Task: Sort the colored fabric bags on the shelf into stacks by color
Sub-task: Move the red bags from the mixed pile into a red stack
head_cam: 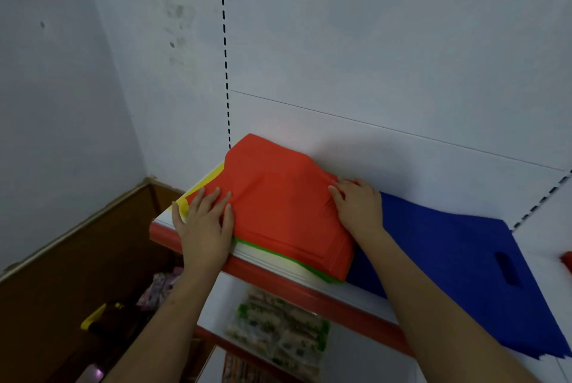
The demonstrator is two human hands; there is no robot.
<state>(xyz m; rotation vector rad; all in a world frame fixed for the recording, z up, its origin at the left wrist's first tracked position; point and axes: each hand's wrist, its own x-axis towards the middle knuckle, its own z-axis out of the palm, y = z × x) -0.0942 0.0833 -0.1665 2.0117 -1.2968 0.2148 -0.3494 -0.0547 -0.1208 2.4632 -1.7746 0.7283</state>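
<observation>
A thick stack of orange fabric bags [278, 197] lies on the white shelf [266, 262] with a red front lip. Beneath the stack a green bag edge [309, 268] shows at the front and a yellow bag [213, 175] peeks out at the left. My left hand [204, 224] rests flat on the stack's left front corner, fingers straight. My right hand [359, 206] lies on the stack's right edge with fingers curled into the orange fabric. A blue bag [458, 259] with a cut-out handle lies flat to the right, partly under my right forearm.
The white back panel [371, 73] with a slotted upright stands right behind the bags. A lower shelf holds packaged goods [278, 330]. A brown cardboard box [77, 274] with mixed items stands to the left below. A small red object [568, 260] sits at the right edge.
</observation>
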